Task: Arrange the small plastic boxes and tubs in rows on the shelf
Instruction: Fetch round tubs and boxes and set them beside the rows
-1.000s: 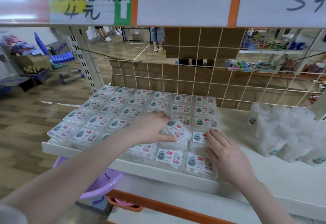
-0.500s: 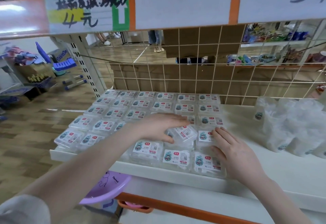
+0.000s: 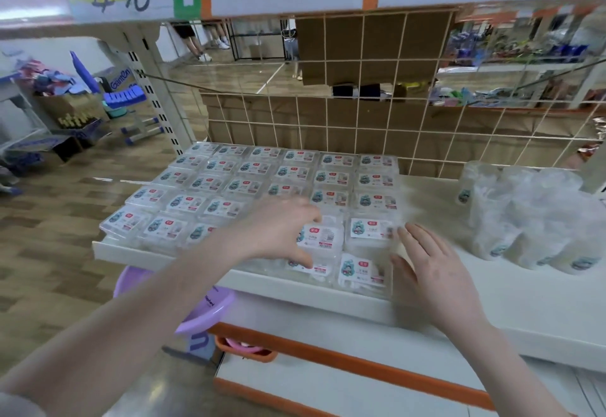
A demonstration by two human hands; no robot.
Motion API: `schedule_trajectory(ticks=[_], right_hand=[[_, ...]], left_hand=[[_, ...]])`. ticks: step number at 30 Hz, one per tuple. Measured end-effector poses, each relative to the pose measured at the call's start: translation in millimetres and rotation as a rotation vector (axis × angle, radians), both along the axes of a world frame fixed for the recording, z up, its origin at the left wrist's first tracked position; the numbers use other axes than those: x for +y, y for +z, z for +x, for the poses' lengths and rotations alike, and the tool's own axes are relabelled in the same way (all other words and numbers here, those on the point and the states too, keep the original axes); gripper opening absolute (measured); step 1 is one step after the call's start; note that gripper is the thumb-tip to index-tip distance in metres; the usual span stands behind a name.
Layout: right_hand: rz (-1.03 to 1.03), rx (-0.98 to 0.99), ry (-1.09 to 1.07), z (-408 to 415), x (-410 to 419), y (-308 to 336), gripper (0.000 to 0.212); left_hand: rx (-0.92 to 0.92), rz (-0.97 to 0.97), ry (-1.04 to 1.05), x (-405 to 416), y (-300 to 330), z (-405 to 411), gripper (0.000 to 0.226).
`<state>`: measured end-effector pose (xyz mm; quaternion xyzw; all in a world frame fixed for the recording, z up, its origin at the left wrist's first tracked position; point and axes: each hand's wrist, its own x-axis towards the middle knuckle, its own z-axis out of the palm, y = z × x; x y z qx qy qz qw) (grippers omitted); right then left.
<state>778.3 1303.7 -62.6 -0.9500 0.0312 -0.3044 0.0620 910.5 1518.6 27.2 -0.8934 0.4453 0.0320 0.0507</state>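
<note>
Left hand grips a small box on the shelf

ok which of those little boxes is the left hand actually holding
The box in the second row from the front, second column from the right; the left hand grips it, thumb and fingers around its edges.

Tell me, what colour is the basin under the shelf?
Light purple. The basin shows in the head view, below the shelf edge.
</note>
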Motion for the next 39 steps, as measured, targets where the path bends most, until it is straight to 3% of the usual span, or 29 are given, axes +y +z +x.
schedule_trajectory(ticks=[10,27,39], right_hand=[[0.029,0.014,-0.108,-25.7,12.2,-8.7,0.034],[0.224,0.210,-0.674,-115.8,51.8,-10.5,0.040],[0.289,0.136,-0.945,-220.4,-7.3,2.7,0.040]], left_hand=[[0.001,-0.016,0.130,8.7,-19.0,-37.5,0.069],[-0.041,-0.276,-0.057,28.6,-55.2,-36.2,0.055],[0.029,-0.396,-0.335,-88.2,-52.2,-116.7,0.048]])
